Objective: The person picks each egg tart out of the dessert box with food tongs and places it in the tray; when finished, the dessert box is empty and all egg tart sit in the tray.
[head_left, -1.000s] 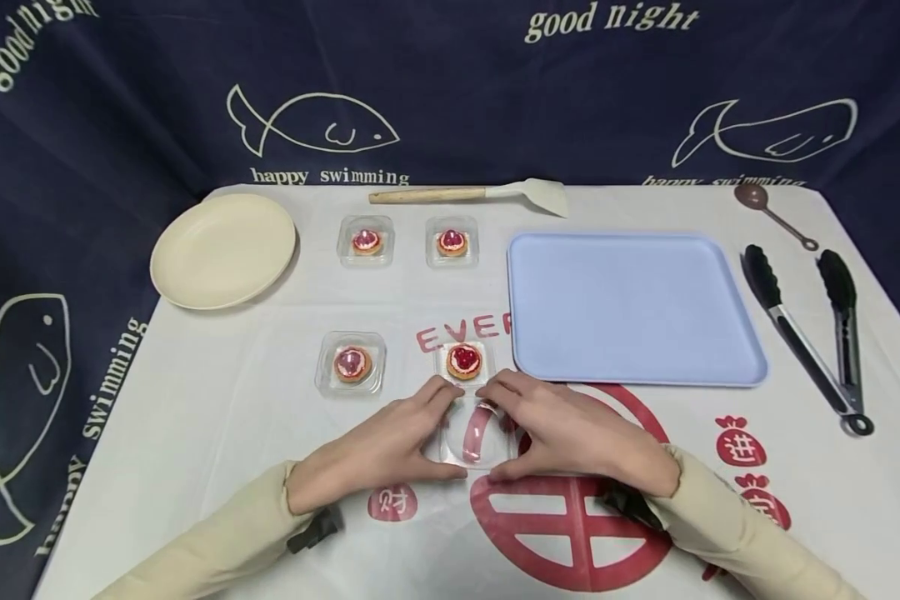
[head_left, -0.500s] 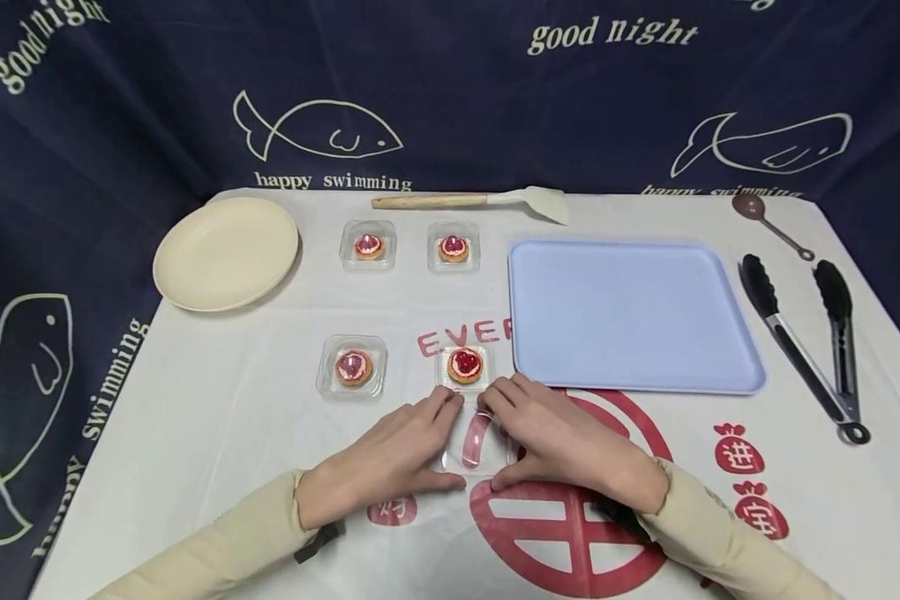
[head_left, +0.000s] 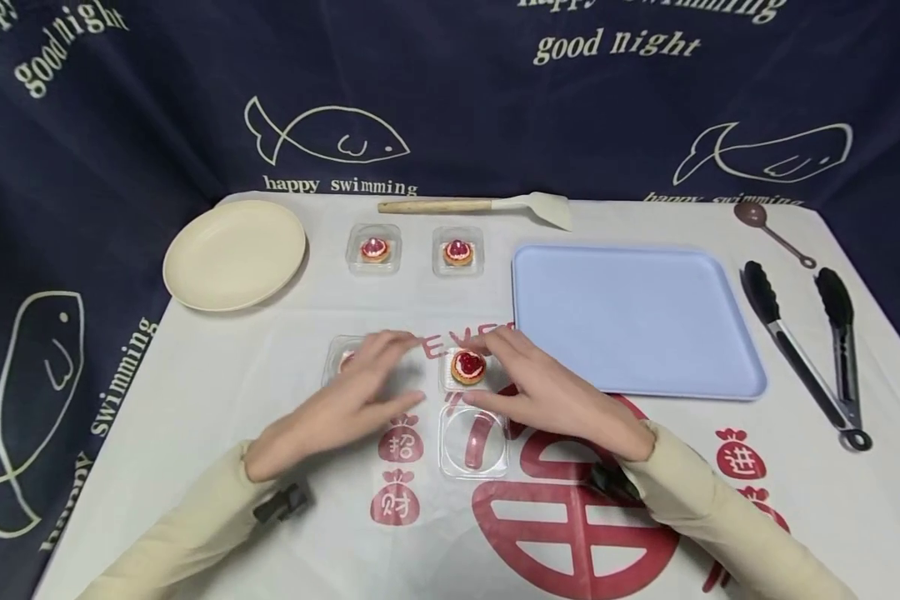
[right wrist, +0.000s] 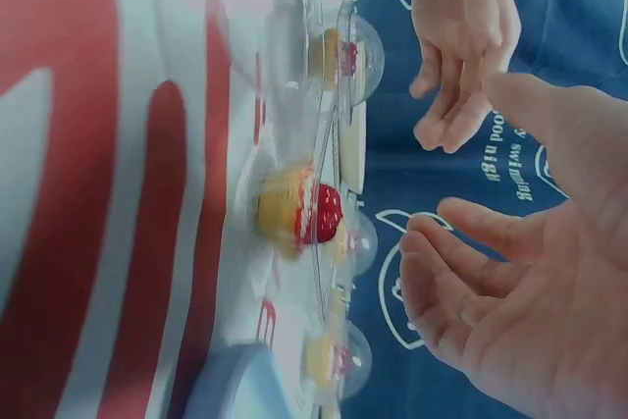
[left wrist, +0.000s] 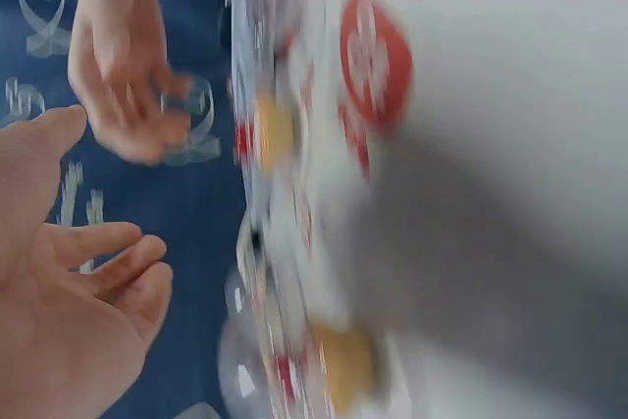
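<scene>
A small red-topped tart (head_left: pixel 468 367) stands uncovered on its clear base near the middle of the table. Just in front of it, a clear domed plastic lid (head_left: pixel 474 442) lies on the cloth. My left hand (head_left: pixel 345 404) is raised to the left of the tart, holding nothing, and partly hides a boxed tart (head_left: pixel 347 358) behind it. On the other side my right hand (head_left: pixel 547 392) hovers close to the tart, its fingers relaxed and apart from it. In the right wrist view the tart (right wrist: pixel 299 211) shows between the lid and other boxed tarts; the left wrist view is blurred.
Two more tarts in clear boxes (head_left: pixel 374 249) stand farther back. A cream plate (head_left: pixel 234 255) is at the back left, a spatula (head_left: pixel 435 206) along the back edge. To the right lie a blue tray (head_left: pixel 637 321), black tongs (head_left: pixel 810 354) and a brown spoon (head_left: pixel 772 229).
Both hands have let go of the clear lid, which stays on the table. They have lifted and moved forward to either side of the uncovered tart, the left hand also shifting leftward.
</scene>
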A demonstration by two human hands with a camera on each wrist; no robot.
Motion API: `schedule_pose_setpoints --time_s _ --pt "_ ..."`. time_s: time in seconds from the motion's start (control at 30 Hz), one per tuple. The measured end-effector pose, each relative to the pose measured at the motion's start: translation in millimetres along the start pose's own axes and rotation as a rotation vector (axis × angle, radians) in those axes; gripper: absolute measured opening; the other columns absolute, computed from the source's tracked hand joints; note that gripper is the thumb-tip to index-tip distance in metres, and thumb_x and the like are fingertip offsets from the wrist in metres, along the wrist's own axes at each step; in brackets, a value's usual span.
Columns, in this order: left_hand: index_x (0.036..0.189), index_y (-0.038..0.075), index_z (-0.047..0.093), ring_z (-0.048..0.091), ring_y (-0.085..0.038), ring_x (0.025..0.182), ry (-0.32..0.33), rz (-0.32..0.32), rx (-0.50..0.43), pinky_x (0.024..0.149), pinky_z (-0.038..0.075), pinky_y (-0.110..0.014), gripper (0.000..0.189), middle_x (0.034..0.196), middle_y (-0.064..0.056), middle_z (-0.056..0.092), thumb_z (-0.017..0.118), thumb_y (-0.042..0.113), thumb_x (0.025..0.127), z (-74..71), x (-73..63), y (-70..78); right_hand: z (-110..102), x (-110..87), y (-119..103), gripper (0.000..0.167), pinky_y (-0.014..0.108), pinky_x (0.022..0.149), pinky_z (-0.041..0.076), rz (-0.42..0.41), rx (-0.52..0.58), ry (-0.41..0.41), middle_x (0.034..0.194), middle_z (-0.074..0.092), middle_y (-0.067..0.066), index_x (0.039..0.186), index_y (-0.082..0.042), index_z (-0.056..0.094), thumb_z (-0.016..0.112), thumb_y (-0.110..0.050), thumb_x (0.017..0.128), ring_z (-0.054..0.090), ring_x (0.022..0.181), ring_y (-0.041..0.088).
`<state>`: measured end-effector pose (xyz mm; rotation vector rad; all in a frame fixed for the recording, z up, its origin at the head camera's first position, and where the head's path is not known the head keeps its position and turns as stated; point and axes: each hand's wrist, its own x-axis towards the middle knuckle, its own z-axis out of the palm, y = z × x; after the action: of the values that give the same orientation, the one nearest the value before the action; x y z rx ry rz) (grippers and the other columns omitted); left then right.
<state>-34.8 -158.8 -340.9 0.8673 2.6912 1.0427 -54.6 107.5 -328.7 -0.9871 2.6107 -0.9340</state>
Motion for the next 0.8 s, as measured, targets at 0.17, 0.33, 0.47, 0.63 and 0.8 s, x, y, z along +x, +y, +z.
schedule_pose_setpoints --time_s 0.17,0.33,0.47,0.63,0.8 --pt "0.144 0.0 0.042 0.035 -0.032 0.138 0.123 -0.032 -0.097 0.114 0.028 -0.053 0.061 0.147 -0.018 0.042 0.068 0.016 0.092 -25.2 -10.5 -36.4 3 19.1 -3 0.059 0.042 0.101 0.045 0.001 0.066 -0.019 0.129 0.057 0.01 0.136 -0.003 0.051 0.07 -0.036 0.09 0.054 0.116 0.021" --pt "0.142 -0.002 0.046 0.039 -0.035 0.137 0.141 -0.093 -0.198 0.113 0.029 -0.051 0.062 0.146 -0.019 0.046 0.072 0.006 0.087 -34.5 -21.6 -75.5 5 36.9 -9 0.062 0.041 0.1 0.046 0.001 0.079 -0.042 0.132 0.056 0.011 0.14 -0.001 0.048 0.067 -0.035 0.092 0.056 0.116 0.025" --pt "0.146 -0.005 0.037 0.042 -0.038 0.134 0.036 -0.168 -0.252 0.112 0.029 -0.052 0.084 0.146 -0.022 0.045 0.082 0.009 0.076 -34.5 -29.4 -94.0 7 50.0 -13 0.06 0.04 0.099 0.048 -0.012 0.099 -0.049 0.131 0.057 0.013 0.141 0.0 0.047 0.065 -0.032 0.093 0.059 0.114 0.026" --pt "0.15 -0.004 0.028 0.044 -0.037 0.129 -0.05 -0.206 -0.196 0.11 0.031 -0.053 0.107 0.146 -0.022 0.043 0.091 0.019 0.066 -28.7 -32.9 -99.6 11 64.8 -19 0.06 0.039 0.097 0.049 -0.005 0.105 -0.077 0.129 0.058 0.016 0.141 0.002 0.046 0.064 -0.031 0.094 0.062 0.111 0.027" --pt "0.149 -0.004 0.028 0.037 -0.04 0.134 -0.039 -0.2 -0.184 0.114 0.023 -0.056 0.104 0.143 -0.024 0.042 0.089 0.014 0.067 -22.0 -31.0 -100.0 18 80.6 -26 0.065 0.038 0.101 0.046 0.029 0.091 -0.147 0.132 0.056 0.017 0.142 0.003 0.044 0.066 -0.033 0.092 0.056 0.118 0.029"
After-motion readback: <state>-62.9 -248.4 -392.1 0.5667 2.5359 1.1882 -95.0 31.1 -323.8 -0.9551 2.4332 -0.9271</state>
